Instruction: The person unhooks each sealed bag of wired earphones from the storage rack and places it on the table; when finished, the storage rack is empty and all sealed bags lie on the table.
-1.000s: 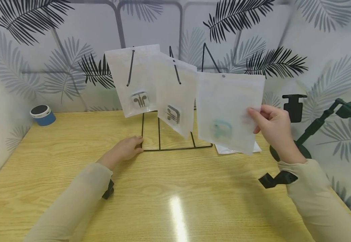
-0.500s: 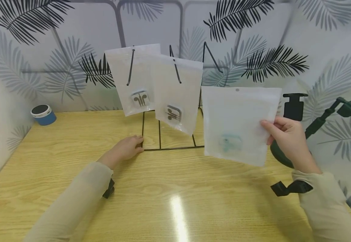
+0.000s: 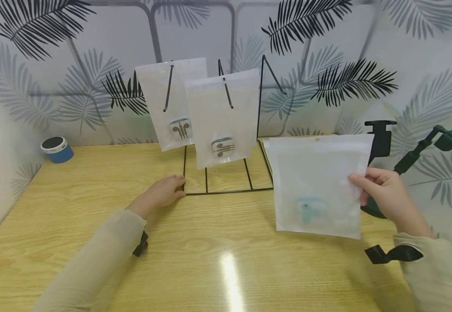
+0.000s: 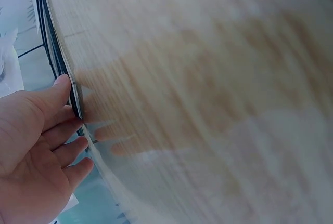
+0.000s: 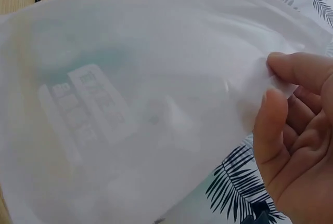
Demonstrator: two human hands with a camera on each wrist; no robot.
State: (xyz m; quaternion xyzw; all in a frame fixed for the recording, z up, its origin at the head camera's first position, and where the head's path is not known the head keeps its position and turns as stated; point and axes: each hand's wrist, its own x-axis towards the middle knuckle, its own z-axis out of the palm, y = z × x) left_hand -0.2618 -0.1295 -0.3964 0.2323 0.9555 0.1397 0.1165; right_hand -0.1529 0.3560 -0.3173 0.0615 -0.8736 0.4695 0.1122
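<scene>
My right hand (image 3: pixel 385 193) pinches the right edge of a white translucent plastic bag (image 3: pixel 319 173). A small hole sits in the bag's top edge, and a blurred teal item (image 3: pixel 311 209) shows through it. In the right wrist view, thumb and finger grip the edge of this plastic bag (image 5: pixel 182 94), with pale lettered strips inside. My left hand (image 3: pixel 161 190) holds the front left corner of a black wire display rack (image 3: pixel 226 191). The left wrist view has the thumb and fingers on either side of its dark wire (image 4: pixel 57 47). Two bags of earphones (image 3: pixel 223 147) hang on the rack's hooks.
A blue and white round speaker-like device (image 3: pixel 57 149) stands at the back left of the wooden table (image 3: pixel 171 251). At the right are a black bracket (image 3: pixel 379 138) and a dark green jointed arm (image 3: pixel 409 160). The rack's right hook (image 3: pixel 274 76) carries no bag.
The bag in my right hand has come off the right hook and moved down, right and nearer. The middle hanging bag has swung to face forward. My left hand stays at the rack.
</scene>
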